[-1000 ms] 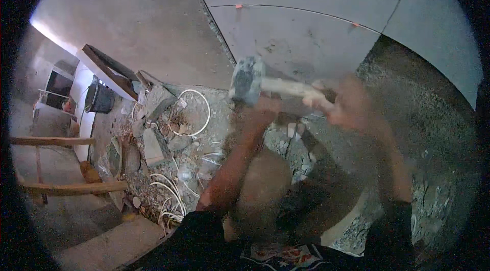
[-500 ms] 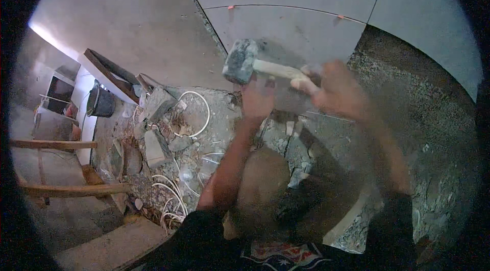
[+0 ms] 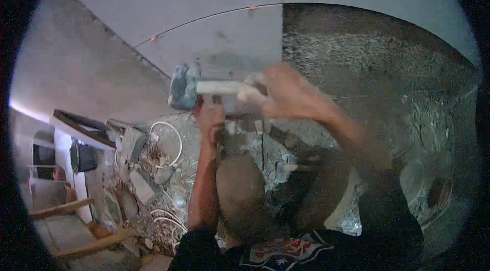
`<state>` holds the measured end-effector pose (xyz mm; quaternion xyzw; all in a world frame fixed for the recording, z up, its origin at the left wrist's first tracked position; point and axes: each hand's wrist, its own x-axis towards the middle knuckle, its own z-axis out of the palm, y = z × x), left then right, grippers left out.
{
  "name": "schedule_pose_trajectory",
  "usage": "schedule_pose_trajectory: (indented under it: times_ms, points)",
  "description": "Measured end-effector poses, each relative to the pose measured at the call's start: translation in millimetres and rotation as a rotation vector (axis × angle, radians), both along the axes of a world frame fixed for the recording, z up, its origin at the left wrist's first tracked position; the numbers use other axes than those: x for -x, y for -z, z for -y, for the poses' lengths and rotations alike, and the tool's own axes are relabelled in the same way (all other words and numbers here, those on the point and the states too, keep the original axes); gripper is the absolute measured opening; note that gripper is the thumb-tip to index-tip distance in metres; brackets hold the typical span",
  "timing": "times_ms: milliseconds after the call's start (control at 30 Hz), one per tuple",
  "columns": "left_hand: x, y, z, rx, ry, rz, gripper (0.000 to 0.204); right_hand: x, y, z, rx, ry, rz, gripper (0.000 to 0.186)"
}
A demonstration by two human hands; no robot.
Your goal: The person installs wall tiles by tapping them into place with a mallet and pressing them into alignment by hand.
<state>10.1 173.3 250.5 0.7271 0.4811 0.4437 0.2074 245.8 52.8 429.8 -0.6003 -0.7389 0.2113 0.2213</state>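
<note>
My right hand (image 3: 287, 91) is wrapped round the pale handle of a mallet (image 3: 184, 87). Its dark, whitened head points left, in front of a grey wall tile (image 3: 204, 41). Just below the mallet head is my left hand (image 3: 209, 119), raised at the lower part of that tile. Its fingers seem stretched upward and apart, partly hidden by the mallet and blurred. Whether they touch the tile I cannot tell. Small orange-red spacers (image 3: 252, 8) sit in the joint along the tile's upper edge.
Rough, bare wall (image 3: 352, 51) lies right of the tile. Rubble (image 3: 143, 186), a white cable loop (image 3: 179, 143) and coiled cables (image 3: 168, 220) cover the ground at left. Beyond stand a dark bucket (image 3: 83, 157) and wooden bars (image 3: 94, 243). My knee (image 3: 240, 189) is close below my hands.
The view has turned, so the wall, hands and mallet appear farther left, and more rough wall shows at right. My right hand still grips the mallet, its handle now nearly level.
</note>
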Motion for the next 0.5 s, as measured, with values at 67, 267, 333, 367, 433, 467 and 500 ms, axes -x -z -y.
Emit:
schedule_pose_trajectory:
  times_ms: [67, 267, 333, 367, 433, 467, 500]
  points:
    - [42, 31, -22, 0.047, 0.066, -0.205, 0.057, 17, -15, 14, 0.014, 0.002, -0.044, 0.048]
    - [5, 5, -9, 0.480, 0.046, -0.173, 0.060, 5, -22, 35, 0.050, -0.001, -0.094, 0.045]
    - [-6, -43, -8, 0.620, 0.098, -0.381, 0.071, 0, -19, 38, 0.094, 0.002, -0.114, 0.044]
    - [-13, -60, -8, 0.597, 0.144, -0.399, 0.071, -6, -12, 44, -0.018, -0.016, -0.133, 0.041]
    - [-45, -76, -10, 0.523, 0.257, -0.377, 0.069, -29, 0, 59, -0.119, -0.010, -0.137, 0.039]
    - [-44, -90, -15, 0.457, 0.262, -0.333, 0.069, -28, -3, 60, -0.135, -0.002, -0.201, 0.038]
    - [-47, -101, -20, 0.375, 0.261, -0.273, 0.068, -29, -6, 61, -0.146, -0.003, -0.234, 0.038]
